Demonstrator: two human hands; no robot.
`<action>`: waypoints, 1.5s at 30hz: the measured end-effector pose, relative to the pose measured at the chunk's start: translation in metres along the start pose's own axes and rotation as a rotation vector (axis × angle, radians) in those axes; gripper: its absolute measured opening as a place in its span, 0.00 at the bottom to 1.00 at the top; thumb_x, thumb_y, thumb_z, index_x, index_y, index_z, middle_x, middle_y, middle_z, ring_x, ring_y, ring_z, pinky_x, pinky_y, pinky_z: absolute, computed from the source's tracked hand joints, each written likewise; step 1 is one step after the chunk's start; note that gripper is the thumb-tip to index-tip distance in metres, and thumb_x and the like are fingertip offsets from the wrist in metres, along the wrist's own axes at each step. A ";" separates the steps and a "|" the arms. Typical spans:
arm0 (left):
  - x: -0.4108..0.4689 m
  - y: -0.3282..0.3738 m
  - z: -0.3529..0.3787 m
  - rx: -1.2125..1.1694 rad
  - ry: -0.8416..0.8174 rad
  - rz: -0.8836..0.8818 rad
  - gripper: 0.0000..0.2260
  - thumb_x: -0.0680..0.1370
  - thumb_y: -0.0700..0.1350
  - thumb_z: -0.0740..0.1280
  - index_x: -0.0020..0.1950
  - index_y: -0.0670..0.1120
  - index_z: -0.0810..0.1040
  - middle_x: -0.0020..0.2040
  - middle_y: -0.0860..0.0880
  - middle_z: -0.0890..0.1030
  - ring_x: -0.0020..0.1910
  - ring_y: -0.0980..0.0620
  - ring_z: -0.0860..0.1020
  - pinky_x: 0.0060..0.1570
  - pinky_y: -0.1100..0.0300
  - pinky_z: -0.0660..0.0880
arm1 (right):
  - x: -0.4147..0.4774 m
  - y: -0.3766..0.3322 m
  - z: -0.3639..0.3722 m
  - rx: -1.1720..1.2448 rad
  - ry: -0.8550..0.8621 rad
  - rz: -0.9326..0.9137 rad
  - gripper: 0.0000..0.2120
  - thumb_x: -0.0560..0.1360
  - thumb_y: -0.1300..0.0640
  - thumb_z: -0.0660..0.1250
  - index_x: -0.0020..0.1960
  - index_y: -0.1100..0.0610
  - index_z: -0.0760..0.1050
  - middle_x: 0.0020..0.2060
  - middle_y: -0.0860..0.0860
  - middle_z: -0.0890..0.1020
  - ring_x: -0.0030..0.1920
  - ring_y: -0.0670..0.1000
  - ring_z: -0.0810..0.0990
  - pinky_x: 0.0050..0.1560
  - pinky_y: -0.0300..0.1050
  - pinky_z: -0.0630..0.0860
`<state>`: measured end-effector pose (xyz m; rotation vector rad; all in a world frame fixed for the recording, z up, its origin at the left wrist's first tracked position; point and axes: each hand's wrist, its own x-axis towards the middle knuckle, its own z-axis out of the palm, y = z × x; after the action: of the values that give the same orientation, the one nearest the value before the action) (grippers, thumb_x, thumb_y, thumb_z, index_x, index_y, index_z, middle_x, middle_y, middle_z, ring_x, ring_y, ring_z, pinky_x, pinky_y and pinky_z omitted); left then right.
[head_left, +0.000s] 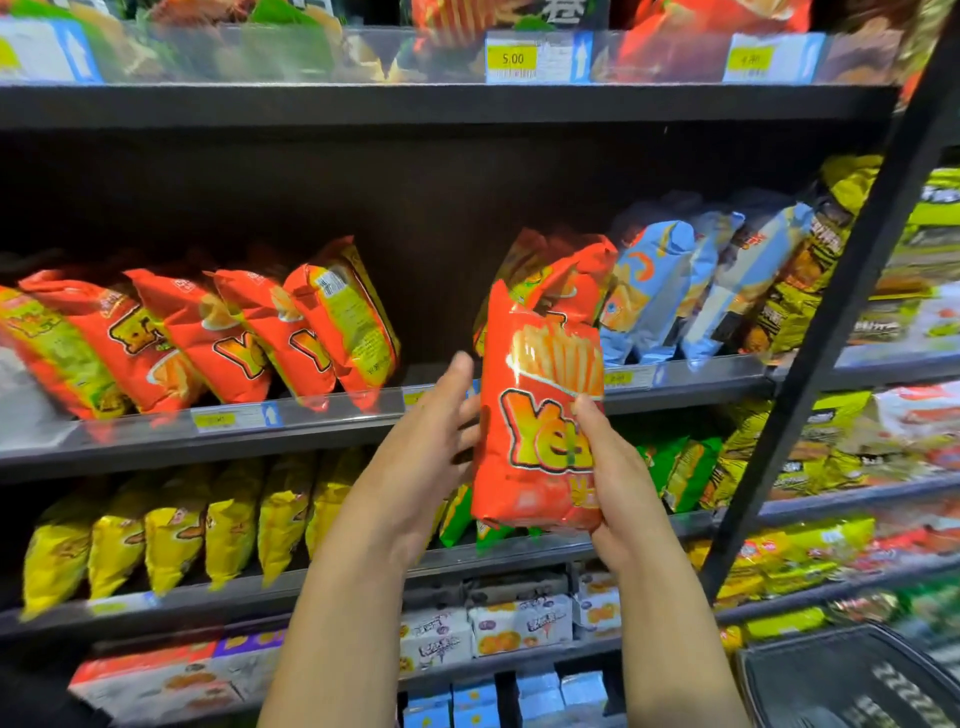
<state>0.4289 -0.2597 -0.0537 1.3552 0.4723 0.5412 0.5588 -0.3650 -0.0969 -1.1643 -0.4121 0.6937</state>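
Far left, at 9 o'clock from my hands: a row of red-orange foil snack bags (208, 332) leaning rightward on the dark metal middle shelf (234, 448). Below them, at 8 o'clock, a row of yellow foil bags (171, 535) on the next shelf down.

Left hand (431, 441): fingers straight, thumb pointing to 12 o'clock, fingertips against the left edge of the bag I hold. Not curled round it as far as I can see.

Red-orange foil bag with printed fries and yellow lettering (537, 415): upright, front facing me, held in the air before the gap in the middle shelf's row, off the shelf.

Right hand (621, 483): grips the bag's lower right corner, thumb laid across the front print, palm under the bottom seam.

At 2 o'clock from the bag: pale blue foil bags (660, 291), then yellow-and-black foil bags (810, 260) just beside them. A black slanted metal post (831, 332) crosses in front. At 5 o'clock, bottom right corner: a black plastic basket (831, 686), partly cut off.
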 end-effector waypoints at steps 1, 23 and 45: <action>0.003 0.000 0.008 0.055 0.001 -0.015 0.18 0.82 0.66 0.62 0.61 0.56 0.81 0.48 0.58 0.89 0.48 0.61 0.87 0.48 0.57 0.82 | 0.001 -0.002 -0.002 -0.087 -0.003 -0.035 0.20 0.81 0.41 0.66 0.65 0.52 0.82 0.54 0.54 0.89 0.54 0.56 0.89 0.61 0.62 0.82; 0.032 -0.024 0.033 0.044 0.207 0.069 0.27 0.74 0.67 0.67 0.70 0.57 0.75 0.56 0.53 0.88 0.54 0.50 0.88 0.56 0.46 0.83 | 0.020 -0.026 -0.035 -0.204 -0.294 -0.152 0.25 0.76 0.35 0.64 0.66 0.47 0.78 0.57 0.48 0.88 0.58 0.50 0.87 0.62 0.54 0.82; 0.034 -0.026 -0.020 0.334 -0.144 0.337 0.34 0.74 0.33 0.74 0.77 0.50 0.70 0.72 0.45 0.79 0.72 0.43 0.76 0.71 0.45 0.74 | 0.051 -0.014 -0.057 -0.320 -0.346 -0.339 0.24 0.69 0.72 0.78 0.59 0.55 0.79 0.53 0.45 0.89 0.56 0.44 0.86 0.55 0.39 0.81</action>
<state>0.4456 -0.2269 -0.0826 1.7979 0.2206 0.6539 0.6350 -0.3726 -0.1063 -1.2340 -1.0169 0.5416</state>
